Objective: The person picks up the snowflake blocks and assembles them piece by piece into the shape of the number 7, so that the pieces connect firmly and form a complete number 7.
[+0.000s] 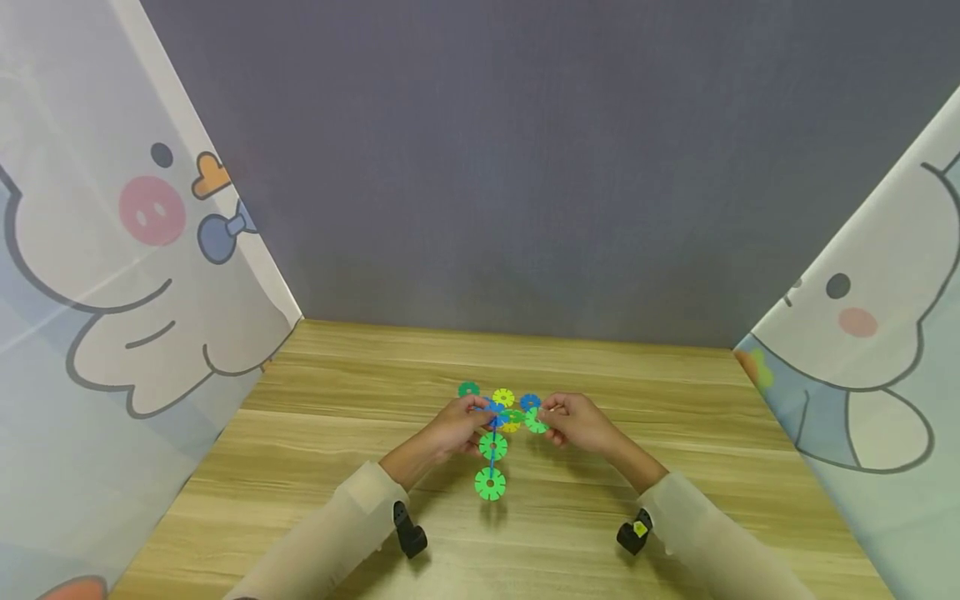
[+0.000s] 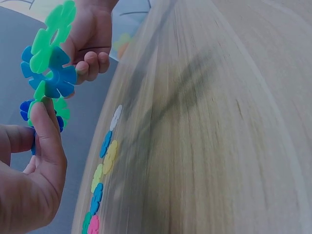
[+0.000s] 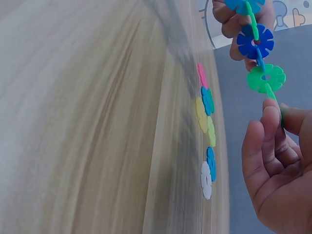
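"Where is the linked chain of slotted discs point(image 1: 501, 447)?"

"Between the two hands, held up off the wooden table point(image 1: 675, 375), with a green end disc point(image 1: 482, 486) toward the person."

"How do the fingers sit on it?"

"The right hand point(image 1: 581, 421) pinches a light green disc point(image 1: 534, 423) by its edge, thumb against fingertip. The left hand point(image 1: 456, 423) has thumb and forefinger clamped on a dark blue disc point(image 1: 502, 417) in the chain; the left wrist view shows only a thin blue sliver there, the fingers covering the rest."

"Can you count the links?"

"No. From the head they overlap near the left fingers, and the right wrist view cuts off a light blue disc point(image 3: 239, 6) at its top edge."

"And underneath?"

"Loose discs lie flat beyond the chain: a deep green one point(image 1: 468, 387), a yellow one point(image 1: 503, 392) and a blue one point(image 1: 531, 398) among them. A white disc point(image 3: 204, 170) and a pink disc point(image 3: 202, 75) show clearly from the right wrist, but I can't make them out from the head. The left wrist view crops the pink one at the bottom."
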`<state>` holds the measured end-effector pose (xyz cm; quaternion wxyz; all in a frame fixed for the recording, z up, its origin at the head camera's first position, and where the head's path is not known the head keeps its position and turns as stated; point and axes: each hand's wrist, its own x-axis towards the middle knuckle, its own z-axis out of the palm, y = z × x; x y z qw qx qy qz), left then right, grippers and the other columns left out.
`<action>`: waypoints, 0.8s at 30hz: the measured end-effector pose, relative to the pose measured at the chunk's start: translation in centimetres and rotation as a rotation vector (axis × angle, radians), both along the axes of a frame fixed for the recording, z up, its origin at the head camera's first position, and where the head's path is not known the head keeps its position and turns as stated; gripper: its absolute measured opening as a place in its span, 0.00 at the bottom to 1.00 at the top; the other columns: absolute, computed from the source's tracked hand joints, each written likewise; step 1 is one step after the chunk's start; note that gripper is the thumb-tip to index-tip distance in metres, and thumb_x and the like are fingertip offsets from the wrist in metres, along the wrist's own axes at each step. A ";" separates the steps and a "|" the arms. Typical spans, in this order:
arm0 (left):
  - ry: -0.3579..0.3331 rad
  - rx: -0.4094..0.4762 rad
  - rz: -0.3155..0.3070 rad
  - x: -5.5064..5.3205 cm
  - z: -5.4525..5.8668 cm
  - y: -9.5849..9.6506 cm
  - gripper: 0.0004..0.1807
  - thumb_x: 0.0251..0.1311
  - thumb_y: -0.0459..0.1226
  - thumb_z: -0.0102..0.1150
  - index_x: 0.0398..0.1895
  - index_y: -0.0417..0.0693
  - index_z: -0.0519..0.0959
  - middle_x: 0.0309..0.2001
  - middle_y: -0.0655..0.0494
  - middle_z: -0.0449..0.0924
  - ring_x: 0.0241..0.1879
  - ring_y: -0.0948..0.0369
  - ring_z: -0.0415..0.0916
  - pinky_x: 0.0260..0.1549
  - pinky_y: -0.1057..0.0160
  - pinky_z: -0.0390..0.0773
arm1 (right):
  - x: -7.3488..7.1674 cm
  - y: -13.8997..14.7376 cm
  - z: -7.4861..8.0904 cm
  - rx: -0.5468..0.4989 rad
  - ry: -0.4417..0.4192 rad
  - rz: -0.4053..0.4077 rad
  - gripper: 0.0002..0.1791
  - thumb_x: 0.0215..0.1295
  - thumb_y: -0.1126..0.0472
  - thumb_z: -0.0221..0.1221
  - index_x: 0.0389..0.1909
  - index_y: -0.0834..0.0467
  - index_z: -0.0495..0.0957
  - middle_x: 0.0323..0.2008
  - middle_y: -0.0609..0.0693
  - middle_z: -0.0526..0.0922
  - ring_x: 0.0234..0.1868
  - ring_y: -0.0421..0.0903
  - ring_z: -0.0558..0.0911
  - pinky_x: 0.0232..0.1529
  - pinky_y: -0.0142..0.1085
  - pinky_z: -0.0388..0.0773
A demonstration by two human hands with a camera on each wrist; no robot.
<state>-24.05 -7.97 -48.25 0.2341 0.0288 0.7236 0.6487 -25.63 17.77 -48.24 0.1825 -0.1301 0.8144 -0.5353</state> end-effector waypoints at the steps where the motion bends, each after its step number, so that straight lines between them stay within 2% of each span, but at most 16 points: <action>1: 0.000 0.000 0.000 0.0 0.0 0.0 0.15 0.76 0.38 0.51 0.59 0.39 0.70 0.39 0.53 0.77 0.23 0.64 0.72 0.21 0.69 0.78 | 0.0 0.0 0.0 -0.002 -0.005 -0.004 0.10 0.75 0.61 0.57 0.46 0.65 0.77 0.27 0.63 0.83 0.22 0.41 0.78 0.24 0.36 0.81; 5: -0.001 0.002 0.001 -0.1 0.0 0.1 0.14 0.77 0.37 0.50 0.59 0.39 0.70 0.39 0.53 0.76 0.22 0.64 0.72 0.20 0.70 0.78 | 0.0 0.0 -0.2 -0.011 -0.002 -0.005 0.10 0.76 0.62 0.57 0.47 0.66 0.77 0.27 0.64 0.83 0.22 0.41 0.78 0.24 0.37 0.81; 13: -0.010 0.012 0.004 -0.1 -0.1 0.4 0.13 0.76 0.36 0.51 0.57 0.40 0.71 0.38 0.53 0.77 0.22 0.65 0.73 0.20 0.70 0.78 | 0.0 -0.4 -0.4 -0.048 -0.013 -0.007 0.12 0.75 0.61 0.57 0.47 0.69 0.76 0.23 0.52 0.83 0.22 0.40 0.78 0.25 0.35 0.82; 24: -0.018 0.006 0.027 0.2 0.3 0.7 0.10 0.74 0.33 0.52 0.54 0.40 0.71 0.34 0.54 0.77 0.21 0.64 0.72 0.19 0.69 0.79 | 0.1 -0.7 -0.6 -0.096 -0.013 -0.016 0.11 0.76 0.64 0.54 0.46 0.70 0.77 0.23 0.51 0.82 0.24 0.42 0.80 0.25 0.31 0.81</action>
